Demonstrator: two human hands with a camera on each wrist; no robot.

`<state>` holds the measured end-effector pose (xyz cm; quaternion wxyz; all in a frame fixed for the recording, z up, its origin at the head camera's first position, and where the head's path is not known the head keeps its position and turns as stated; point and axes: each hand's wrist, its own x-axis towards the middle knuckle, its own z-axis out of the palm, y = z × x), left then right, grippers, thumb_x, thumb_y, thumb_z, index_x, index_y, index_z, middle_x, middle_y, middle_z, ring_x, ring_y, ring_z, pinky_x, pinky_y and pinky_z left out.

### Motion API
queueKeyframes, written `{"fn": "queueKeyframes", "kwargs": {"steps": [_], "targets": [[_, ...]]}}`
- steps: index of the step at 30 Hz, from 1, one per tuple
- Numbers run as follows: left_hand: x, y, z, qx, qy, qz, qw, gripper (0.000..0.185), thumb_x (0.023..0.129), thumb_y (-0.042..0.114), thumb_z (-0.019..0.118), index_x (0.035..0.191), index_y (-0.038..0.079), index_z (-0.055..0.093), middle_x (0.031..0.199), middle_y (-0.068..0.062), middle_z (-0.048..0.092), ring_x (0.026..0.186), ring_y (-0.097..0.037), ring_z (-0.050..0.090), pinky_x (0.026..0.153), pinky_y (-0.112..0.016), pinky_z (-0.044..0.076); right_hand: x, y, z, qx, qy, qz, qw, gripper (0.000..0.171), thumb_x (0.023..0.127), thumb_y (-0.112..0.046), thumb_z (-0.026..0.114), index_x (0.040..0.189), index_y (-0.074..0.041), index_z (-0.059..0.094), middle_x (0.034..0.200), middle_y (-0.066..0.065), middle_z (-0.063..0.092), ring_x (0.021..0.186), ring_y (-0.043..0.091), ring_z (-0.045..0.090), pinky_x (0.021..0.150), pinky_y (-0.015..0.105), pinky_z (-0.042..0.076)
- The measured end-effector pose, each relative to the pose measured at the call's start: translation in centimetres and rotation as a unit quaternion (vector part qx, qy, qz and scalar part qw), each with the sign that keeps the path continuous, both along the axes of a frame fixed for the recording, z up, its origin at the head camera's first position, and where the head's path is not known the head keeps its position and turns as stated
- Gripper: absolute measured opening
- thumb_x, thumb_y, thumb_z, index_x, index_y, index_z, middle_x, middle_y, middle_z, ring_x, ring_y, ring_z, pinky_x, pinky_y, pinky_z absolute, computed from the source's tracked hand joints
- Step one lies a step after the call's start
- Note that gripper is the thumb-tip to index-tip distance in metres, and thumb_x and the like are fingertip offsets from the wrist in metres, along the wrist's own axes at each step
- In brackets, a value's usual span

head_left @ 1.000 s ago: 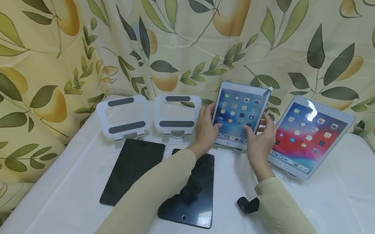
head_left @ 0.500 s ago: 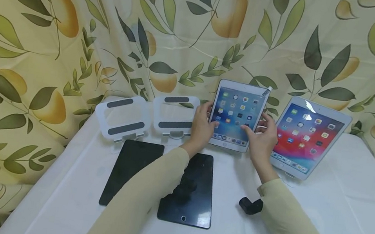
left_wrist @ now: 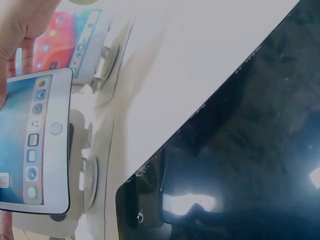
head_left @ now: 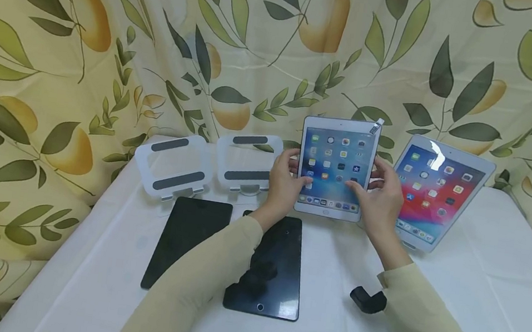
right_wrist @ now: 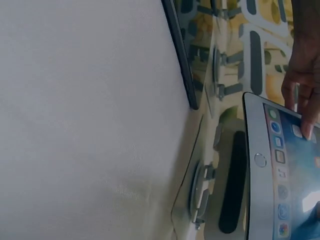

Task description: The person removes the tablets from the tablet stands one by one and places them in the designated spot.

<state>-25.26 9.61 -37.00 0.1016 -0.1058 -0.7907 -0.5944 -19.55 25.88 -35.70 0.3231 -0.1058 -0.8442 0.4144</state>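
A white-framed tablet (head_left: 328, 210) with a lit blue home screen is held upright between both hands. My left hand (head_left: 286, 182) grips its left edge, thumb on the front and fingers behind. On the right edge, my right hand (head_left: 384, 195) holds it the same way. A small silver tab (head_left: 376, 127) sticks out at its top right corner. In the right wrist view, a white stand with a dark pad (right_wrist: 233, 182) shows behind the tablet (right_wrist: 259, 182), with a narrow gap between them near the bottom edge.
Another white tablet (head_left: 436, 194) with a red-blue screen leans on a stand at right. At left stand two white stands, one with a dark strip (head_left: 179, 181), the other alike (head_left: 246, 176). Two dark tablets, left (head_left: 191, 235) and right (head_left: 276, 279), lie on the white tablecloth (head_left: 315, 329).
The held tablet has come away from its stand, slightly down and towards me, and turned to face more squarely forward. The right forearm has shifted right; the other tablets stay put.
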Motion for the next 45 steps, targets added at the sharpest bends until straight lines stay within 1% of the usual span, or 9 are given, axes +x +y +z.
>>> {"fn": "queueKeyframes", "kwargs": {"steps": [4, 9, 12, 17, 25, 31, 38, 41, 45], "targets": [[0.6, -0.1, 0.3, 0.002, 0.013, -0.007, 0.9999, 0.057, 0.075, 0.0, 0.076, 0.127, 0.009, 0.052, 0.103, -0.01, 0.057, 0.092, -0.019, 0.055, 0.078, -0.026, 0.049, 0.9, 0.1, 0.3, -0.006, -0.002, 0.0, 1.0, 0.06, 0.081, -0.019, 0.074, 0.135, -0.01, 0.048, 0.111, 0.014, 0.055, 0.09, 0.015, 0.05, 0.079, 0.014, 0.042], [1.5, -0.2, 0.7, -0.001, 0.017, -0.009, 0.9998, 0.058, 0.074, 0.0, 0.077, 0.127, 0.01, 0.053, 0.103, -0.009, 0.058, 0.091, -0.019, 0.057, 0.078, -0.025, 0.049, 2.0, 0.2, 0.7, -0.012, -0.014, 0.006, 1.0, 0.062, 0.082, -0.018, 0.074, 0.136, -0.009, 0.046, 0.11, 0.014, 0.054, 0.088, 0.013, 0.048, 0.074, 0.011, 0.039], [2.0, -0.2, 0.9, 0.0, 0.016, -0.011, 0.9998, 0.057, 0.075, 0.001, 0.077, 0.126, 0.011, 0.054, 0.102, -0.009, 0.059, 0.089, -0.018, 0.058, 0.078, -0.023, 0.049, 2.6, 0.3, 1.0, -0.016, -0.026, 0.008, 0.999, 0.062, 0.082, -0.019, 0.074, 0.136, -0.008, 0.045, 0.108, 0.014, 0.054, 0.087, 0.014, 0.046, 0.071, 0.008, 0.038], [3.0, -0.2, 1.0, 0.012, -0.001, -0.023, 0.9997, 0.055, 0.075, 0.001, 0.077, 0.125, 0.01, 0.054, 0.1, -0.009, 0.06, 0.085, -0.017, 0.059, 0.076, -0.022, 0.051, 3.6, 0.7, 1.2, -0.018, -0.056, 0.006, 0.998, 0.062, 0.082, -0.02, 0.074, 0.136, -0.008, 0.046, 0.108, 0.015, 0.054, 0.085, 0.015, 0.047, 0.067, 0.005, 0.038], [4.5, -0.4, 0.5, 0.017, -0.033, -0.04, 0.9985, 0.057, 0.074, 0.001, 0.078, 0.125, 0.01, 0.054, 0.094, -0.007, 0.06, 0.082, -0.015, 0.061, 0.074, -0.023, 0.054, 5.6, 1.0, 1.3, 0.008, -0.088, 0.009, 0.996, 0.064, 0.081, -0.02, 0.075, 0.136, -0.006, 0.045, 0.107, 0.018, 0.056, 0.086, 0.019, 0.051, 0.064, 0.001, 0.037], [5.5, -0.7, 0.3, 0.01, -0.044, -0.065, 0.9969, 0.057, 0.075, 0.003, 0.078, 0.126, 0.01, 0.053, 0.098, -0.006, 0.06, 0.083, -0.014, 0.06, 0.074, -0.023, 0.053, 7.0, 1.1, 1.6, 0.016, -0.113, 0.012, 0.993, 0.065, 0.08, -0.017, 0.076, 0.134, -0.001, 0.043, 0.108, 0.02, 0.055, 0.089, 0.024, 0.052, 0.061, 0.0, 0.036], [6.5, -0.8, -0.4, -0.013, -0.053, -0.086, 0.9948, 0.058, 0.074, 0.003, 0.079, 0.125, 0.01, 0.053, 0.098, -0.006, 0.059, 0.082, -0.013, 0.06, 0.071, -0.021, 0.053, 8.1, 2.1, 0.6, 0.011, -0.148, 0.028, 0.989, 0.066, 0.081, -0.02, 0.075, 0.133, 0.003, 0.041, 0.113, 0.022, 0.054, 0.087, 0.022, 0.052, 0.06, 0.002, 0.04], [6.9, -0.8, -0.8, -0.02, -0.06, -0.092, 0.9938, 0.058, 0.073, 0.004, 0.08, 0.124, 0.01, 0.054, 0.096, -0.005, 0.059, 0.08, -0.012, 0.06, 0.068, -0.019, 0.052, 8.6, 2.5, 0.1, 0.019, -0.158, 0.035, 0.987, 0.067, 0.081, -0.021, 0.076, 0.133, 0.004, 0.04, 0.11, 0.021, 0.053, 0.084, 0.021, 0.052, 0.059, 0.004, 0.042], [7.5, -0.8, -1.3, -0.032, -0.062, -0.097, 0.9928, 0.058, 0.072, 0.005, 0.081, 0.123, 0.009, 0.055, 0.092, -0.003, 0.058, 0.077, -0.009, 0.059, 0.064, -0.017, 0.05, 9.3, 3.0, -0.3, 0.031, -0.172, 0.046, 0.983, 0.07, 0.079, -0.021, 0.077, 0.132, 0.006, 0.04, 0.106, 0.021, 0.053, 0.084, 0.025, 0.056, 0.058, 0.007, 0.044]]}}
